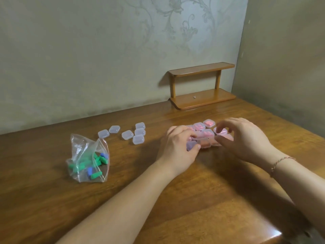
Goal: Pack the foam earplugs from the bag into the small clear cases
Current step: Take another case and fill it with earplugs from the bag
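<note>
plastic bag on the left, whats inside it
The plastic bag holds green earplugs and a few blue earplugs. Crumpled folds of the bag hide part of the pile, so an exact count isn't possible.

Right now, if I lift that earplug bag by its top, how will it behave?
The bag looks like thin crumpled film, so probably floppy and light. Its mouth seems open, so the green and blue earplugs could spill if tipped.

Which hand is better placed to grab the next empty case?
Left hand: the empty cases and the bag lie on its side; the right hand is farther away, over the filled cases.
</note>
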